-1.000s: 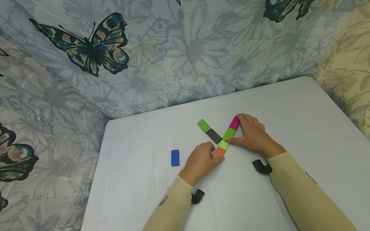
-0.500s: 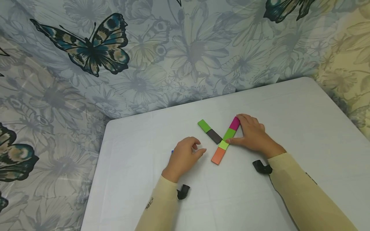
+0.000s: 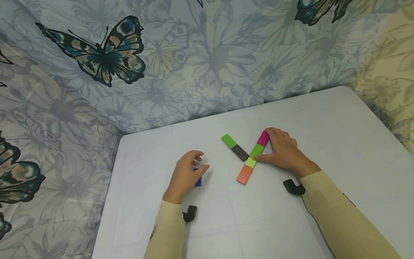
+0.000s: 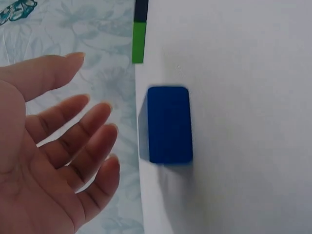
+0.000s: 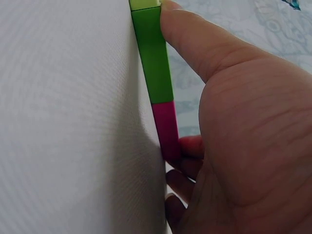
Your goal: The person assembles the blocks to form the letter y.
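In the head view, a slanted row of flat blocks lies on the table: magenta (image 3: 263, 138), green (image 3: 256, 150), yellow-green (image 3: 250, 163) and orange (image 3: 244, 175). My right hand (image 3: 286, 151) holds this row along its right side, thumb at the yellow-green block and fingertips bent around the magenta end (image 5: 166, 129). A dark grey block (image 3: 240, 153) and another green block (image 3: 229, 140) branch off to the upper left. Over a separate blue block (image 3: 198, 181) hovers my left hand (image 3: 182, 176), fingers loosely bent and apart from it; the left wrist view shows the whole blue block (image 4: 169, 125).
A white table (image 3: 291, 118) bears everything, its far edge running along a fabric backdrop (image 3: 220, 57) with flowers and butterflies. Black curved pieces (image 3: 190, 214) stick out at both wrists. White tabletop lies between the left hand and the orange block.
My left hand has let go of the orange block and moved left to the blue block, now partly covering it. The right hand has stayed at the row.
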Motion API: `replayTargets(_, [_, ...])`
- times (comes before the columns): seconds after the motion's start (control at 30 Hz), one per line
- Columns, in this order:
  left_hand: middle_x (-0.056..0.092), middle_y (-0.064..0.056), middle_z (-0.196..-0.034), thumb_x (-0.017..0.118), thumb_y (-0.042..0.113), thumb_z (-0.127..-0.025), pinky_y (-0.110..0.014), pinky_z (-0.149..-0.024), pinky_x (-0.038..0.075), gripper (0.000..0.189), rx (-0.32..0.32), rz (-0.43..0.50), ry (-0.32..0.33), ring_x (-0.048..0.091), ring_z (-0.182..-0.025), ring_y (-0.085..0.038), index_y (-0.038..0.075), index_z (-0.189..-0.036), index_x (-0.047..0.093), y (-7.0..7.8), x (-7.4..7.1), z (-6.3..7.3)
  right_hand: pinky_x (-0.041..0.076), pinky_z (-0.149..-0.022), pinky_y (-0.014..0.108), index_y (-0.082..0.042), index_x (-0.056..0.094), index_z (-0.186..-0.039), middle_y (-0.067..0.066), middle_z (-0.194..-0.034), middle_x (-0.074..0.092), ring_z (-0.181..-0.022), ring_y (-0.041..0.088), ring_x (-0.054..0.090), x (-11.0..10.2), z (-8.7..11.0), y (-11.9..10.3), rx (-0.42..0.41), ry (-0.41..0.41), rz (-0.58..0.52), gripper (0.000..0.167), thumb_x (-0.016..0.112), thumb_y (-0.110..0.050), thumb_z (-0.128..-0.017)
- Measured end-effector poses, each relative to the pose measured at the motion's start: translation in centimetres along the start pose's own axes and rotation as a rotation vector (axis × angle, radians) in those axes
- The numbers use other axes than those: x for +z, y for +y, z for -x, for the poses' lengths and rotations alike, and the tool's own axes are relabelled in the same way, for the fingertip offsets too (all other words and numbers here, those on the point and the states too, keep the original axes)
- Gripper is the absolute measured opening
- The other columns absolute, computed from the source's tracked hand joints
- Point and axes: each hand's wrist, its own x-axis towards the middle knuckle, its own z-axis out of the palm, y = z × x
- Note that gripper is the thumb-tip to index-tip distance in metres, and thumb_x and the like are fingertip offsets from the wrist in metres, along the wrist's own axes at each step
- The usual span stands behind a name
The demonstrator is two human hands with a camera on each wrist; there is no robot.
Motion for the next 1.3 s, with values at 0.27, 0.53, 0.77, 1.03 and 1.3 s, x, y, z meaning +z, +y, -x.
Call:
replayTargets(0.27, [0.067, -0.003, -0.135, 0.09, 0.016, -0.093, -0.049, -0.1, 0.052, 0.062, -0.023, 0.06, -0.037, 0.061, -0.122, -0.025, 0.016, -0.149, 0.063, -1.5, -0.9, 0.7, 0.026, -0.106, 0.079, 0.006, 0.031, -0.164, 0.032, -0.166, 0.029, -0.149, 0.057, 0.026, -0.1, 0.1, 0.0, -0.001, -0.003, 0.001, 0.119, 0.089, -0.061, -0.085])
replayTargets(0.53, [0.058, 0.0, -0.144, 0.093, 0.024, -0.09, -0.052, -0.104, 0.05, 0.086, -0.151, 0.094, -0.065, 0.058, -0.127, -0.024, 0.022, -0.162, 0.045, -3.0, -1.3, 1.7, 0.028, -0.105, 0.079, 0.006, 0.032, -0.164, 0.032, -0.166, 0.03, -0.149, 0.057, 0.027, -0.1, 0.1, -0.2, -0.001, 0.004, 0.007, 0.117, 0.088, -0.06, -0.085])
replayTargets(0.77, [0.062, -0.001, -0.124, 0.094, 0.034, -0.089, -0.047, -0.089, 0.053, 0.08, -0.231, 0.038, -0.054, 0.061, -0.108, -0.023, 0.011, -0.153, 0.052, -2.9, -1.2, 1.7, 0.027, -0.106, 0.079, 0.006, 0.032, -0.164, 0.032, -0.166, 0.03, -0.149, 0.056, 0.027, -0.1, 0.1, -0.2, 0.0, -0.003, 0.006, 0.116, 0.088, -0.059, -0.086])
replayTargets(1.03, [0.066, -0.003, -0.107, 0.092, 0.038, -0.09, -0.045, -0.083, 0.055, 0.052, -0.285, -0.033, -0.073, 0.063, -0.095, -0.023, 0.01, -0.125, 0.066, -2.6, -0.8, 1.8, 0.028, -0.105, 0.079, 0.005, 0.032, -0.164, 0.032, -0.166, 0.03, -0.149, 0.056, 0.027, 0.0, 0.1, -0.2, 0.0, -0.001, 0.008, 0.117, 0.088, -0.06, -0.086])
replayTargets(1.3, [0.063, -0.003, -0.094, 0.088, 0.031, -0.095, -0.042, -0.076, 0.054, 0.04, -0.267, -0.106, -0.085, 0.061, -0.088, -0.023, 0.006, -0.119, 0.068, -2.3, -0.6, 1.8, 0.027, -0.105, 0.079, 0.005, 0.033, -0.164, 0.031, -0.166, 0.032, -0.149, 0.056, 0.027, 0.2, 0.1, 0.2, -0.002, 0.015, 0.007, 0.116, 0.089, -0.059, -0.085])
